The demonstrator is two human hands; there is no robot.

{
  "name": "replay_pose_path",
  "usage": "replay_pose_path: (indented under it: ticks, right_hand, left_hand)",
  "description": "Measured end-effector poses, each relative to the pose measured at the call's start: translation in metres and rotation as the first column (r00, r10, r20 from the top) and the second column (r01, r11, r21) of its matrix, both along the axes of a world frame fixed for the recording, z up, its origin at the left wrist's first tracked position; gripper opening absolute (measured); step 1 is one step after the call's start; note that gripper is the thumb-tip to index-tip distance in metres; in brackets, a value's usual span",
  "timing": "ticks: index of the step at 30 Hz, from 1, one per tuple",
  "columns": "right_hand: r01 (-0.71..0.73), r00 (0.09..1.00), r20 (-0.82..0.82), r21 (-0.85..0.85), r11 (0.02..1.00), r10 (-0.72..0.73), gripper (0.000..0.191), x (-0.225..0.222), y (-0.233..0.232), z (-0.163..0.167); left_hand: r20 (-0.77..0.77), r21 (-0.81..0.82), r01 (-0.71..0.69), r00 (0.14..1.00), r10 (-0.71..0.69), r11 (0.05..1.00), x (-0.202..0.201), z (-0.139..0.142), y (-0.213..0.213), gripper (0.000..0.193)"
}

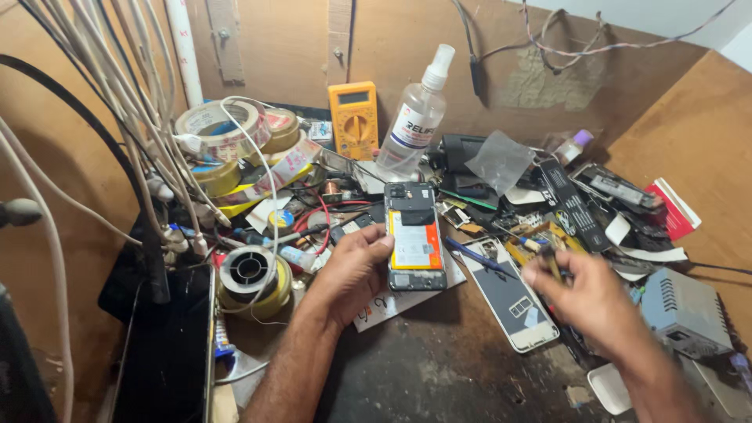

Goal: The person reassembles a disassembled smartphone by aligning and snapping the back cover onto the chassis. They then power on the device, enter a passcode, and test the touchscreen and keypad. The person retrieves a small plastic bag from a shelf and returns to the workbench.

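Cluttered with tape rolls (223,129), a yellow multimeter (353,119) and a spray bottle (415,117), the counter (454,368) is carrying an opened phone (415,235); the left hand (352,270) is gripping its edge while the right hand (587,294) is pinching a small tool (551,262).

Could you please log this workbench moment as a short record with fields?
Left hand: grip on the edge of an opened smartphone with orange-and-white battery
Right hand: pinching a small thin tool, blurred
Behind phone: clear plastic spray bottle, yellow multimeter
Left side: rolls of tape, solder wire spool
Surface: cluttered dark workbench
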State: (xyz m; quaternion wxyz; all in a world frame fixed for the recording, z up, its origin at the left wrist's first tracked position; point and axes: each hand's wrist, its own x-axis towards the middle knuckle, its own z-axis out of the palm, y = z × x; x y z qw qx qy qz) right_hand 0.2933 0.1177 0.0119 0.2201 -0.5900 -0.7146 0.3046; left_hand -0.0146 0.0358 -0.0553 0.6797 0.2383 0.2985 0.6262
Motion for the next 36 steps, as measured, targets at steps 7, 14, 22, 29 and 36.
replay_pose_path:
  ticks: [7, 14, 22, 29, 36]
  right_hand:
    - [-0.082, 0.987, 0.153, 0.231, 0.97, 0.047, 0.022, 0.011, -0.029, -0.023]
    - [-0.033, 0.98, 0.198, 0.201, 0.979, -0.007, 0.031, 0.004, -0.031, -0.034]
    - [0.015, 0.958, 0.277, 0.212, 0.977, -0.075, 0.035, -0.001, -0.029, -0.037]
    - [-0.021, 0.912, 0.403, 0.213, 0.977, -0.069, 0.039, 0.005, -0.022, -0.048]
    - [-0.071, 0.933, 0.354, 0.35, 0.934, -0.062, 0.042, 0.025, -0.006, -0.069]
  left_hand:
    - [0.043, -0.003, -0.045, 0.998, 0.045, 0.999, -0.001, 0.006, -0.003, 0.03]
    - [0.065, -0.002, -0.066, 0.996, 0.066, 0.998, -0.001, 0.004, -0.002, 0.031]
    - [0.064, 0.008, -0.08, 0.995, 0.079, 0.997, 0.0, 0.007, -0.002, 0.034]
    - [0.058, -0.007, -0.095, 0.994, 0.095, 0.995, 0.001, 0.009, -0.003, 0.034]
    - [0.075, 0.003, -0.098, 0.992, 0.098, 0.995, 0.001, 0.003, 0.0, 0.035]
